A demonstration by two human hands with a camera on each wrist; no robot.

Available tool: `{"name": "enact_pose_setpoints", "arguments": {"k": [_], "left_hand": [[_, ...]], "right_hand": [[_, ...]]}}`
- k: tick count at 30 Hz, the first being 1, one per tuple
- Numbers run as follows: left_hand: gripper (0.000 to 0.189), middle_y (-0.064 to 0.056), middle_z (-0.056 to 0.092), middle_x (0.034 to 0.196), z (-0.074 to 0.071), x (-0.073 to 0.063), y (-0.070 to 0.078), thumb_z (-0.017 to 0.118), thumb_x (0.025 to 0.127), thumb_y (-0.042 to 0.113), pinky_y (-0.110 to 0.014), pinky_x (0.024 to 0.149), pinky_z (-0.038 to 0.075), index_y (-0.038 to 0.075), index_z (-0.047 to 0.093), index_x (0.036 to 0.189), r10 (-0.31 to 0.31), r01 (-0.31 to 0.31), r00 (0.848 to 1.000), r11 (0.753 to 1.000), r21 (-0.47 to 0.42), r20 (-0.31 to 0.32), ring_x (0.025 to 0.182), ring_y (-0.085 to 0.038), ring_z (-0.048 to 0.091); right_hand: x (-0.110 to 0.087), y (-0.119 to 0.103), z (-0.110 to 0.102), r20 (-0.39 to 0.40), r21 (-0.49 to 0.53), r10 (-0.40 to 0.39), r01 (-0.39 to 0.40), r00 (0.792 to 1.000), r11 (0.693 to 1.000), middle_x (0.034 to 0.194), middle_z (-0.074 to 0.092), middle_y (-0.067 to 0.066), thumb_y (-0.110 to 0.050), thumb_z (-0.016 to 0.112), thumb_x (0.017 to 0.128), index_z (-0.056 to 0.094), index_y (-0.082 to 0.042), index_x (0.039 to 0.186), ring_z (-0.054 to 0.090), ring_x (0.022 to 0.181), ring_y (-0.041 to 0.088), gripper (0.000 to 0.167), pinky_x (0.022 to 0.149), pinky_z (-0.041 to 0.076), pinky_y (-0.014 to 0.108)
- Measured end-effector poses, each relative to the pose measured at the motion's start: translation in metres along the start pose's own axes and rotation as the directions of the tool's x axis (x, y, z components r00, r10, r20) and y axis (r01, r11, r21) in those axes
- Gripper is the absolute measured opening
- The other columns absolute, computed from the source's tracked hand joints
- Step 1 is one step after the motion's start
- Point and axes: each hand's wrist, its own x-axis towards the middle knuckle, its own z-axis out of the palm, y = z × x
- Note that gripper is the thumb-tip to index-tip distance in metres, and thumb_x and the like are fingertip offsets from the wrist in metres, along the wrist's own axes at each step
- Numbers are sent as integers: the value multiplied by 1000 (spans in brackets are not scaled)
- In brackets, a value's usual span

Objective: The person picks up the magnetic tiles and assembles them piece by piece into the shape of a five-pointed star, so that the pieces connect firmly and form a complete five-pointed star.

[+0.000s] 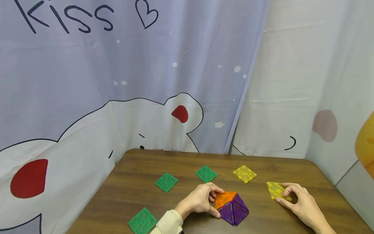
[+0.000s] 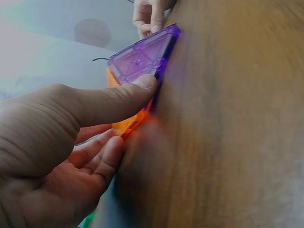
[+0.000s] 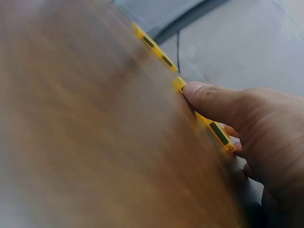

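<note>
On the wooden table stands a raised, pointed shape of translucent magnetic tiles, with purple triangles (image 1: 240, 206) and an orange part (image 1: 224, 199) joined at their edges. My left hand (image 1: 200, 199) grips its left side, thumb at the near edge and fingers on the orange part. In the left wrist view the thumb (image 2: 126, 99) lies across the purple and orange tiles. Farther right, my right hand (image 1: 304, 204) pinches a yellow magnetic tile piece (image 1: 274, 188) between thumb and fingers. The right wrist view shows that yellow piece (image 3: 219, 134) edge-on, close to the table surface.
Another yellow diamond (image 1: 244, 174) lies at the back of the table. Green diamonds lie at the back middle (image 1: 206, 174), back left (image 1: 166, 182) and front left (image 1: 142, 221), the last beside my left sleeve (image 1: 169, 222). Printed curtains (image 1: 146, 71) hang behind the table (image 1: 117, 195).
</note>
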Motion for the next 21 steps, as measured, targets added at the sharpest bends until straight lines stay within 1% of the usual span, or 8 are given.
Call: {"name": "enact_pose_setpoints", "arguments": {"k": [3,5,9,11,14,16,19,21], "left_hand": [[75,9,70,121,-3,1,3,107,75,23,-16,82,55,16,75,142,9,-9,1000,998,57,6,91,1,64],[74,7,73,127,-2,3,6,104,80,32,-17,86,55,14,74,145,14,-14,1000,996,84,2,95,0,63],[72,4,75,131,4,12,15,97,87,45,-21,94,54,13,72,148,27,-23,999,994,111,-37,108,-4,63],[72,3,74,131,9,19,19,95,89,48,-23,97,54,14,72,148,40,-33,997,992,119,-58,112,-6,64],[71,4,74,131,19,31,27,93,89,51,-25,103,52,15,73,147,64,-50,994,987,152,-90,117,-7,64],[69,7,74,132,26,39,33,92,90,53,-27,109,50,17,74,147,80,-60,991,981,185,-105,121,-6,64],[65,10,75,133,37,52,41,90,92,52,-32,118,46,18,75,145,94,-66,989,972,227,-116,125,-5,61],[62,10,76,131,45,61,46,90,92,50,-35,120,45,18,76,144,102,-69,987,966,249,-124,125,-5,62]], "right_hand": [[-3,-9,1,38,63,-45,42,998,997,128,77,2,-28,102,82,62,-30,94,61,109,8,41,85,42,15],[-6,-14,1,71,120,-69,60,995,991,129,77,2,-23,100,84,63,-30,97,63,105,0,40,82,47,12],[-9,-20,-1,126,206,-120,93,985,974,134,76,7,-12,96,86,67,-29,105,69,101,-1,39,78,56,19],[-10,-21,-1,129,213,-152,122,980,969,139,74,7,-9,95,86,70,-29,111,68,107,-2,41,79,57,21],[-10,-22,-1,118,206,-193,166,974,964,144,68,12,-5,95,85,73,-24,124,64,116,-4,48,79,57,24],[-9,-22,0,121,183,-174,150,977,972,146,65,12,-9,96,85,72,-20,133,60,123,-4,54,80,57,24],[-8,-22,-1,157,116,-93,75,983,990,144,68,6,-22,96,88,70,-18,143,60,121,5,61,83,57,28],[-8,-22,-1,188,68,-41,28,981,997,141,71,1,-30,95,89,69,-20,145,59,120,14,62,86,56,33]]}}
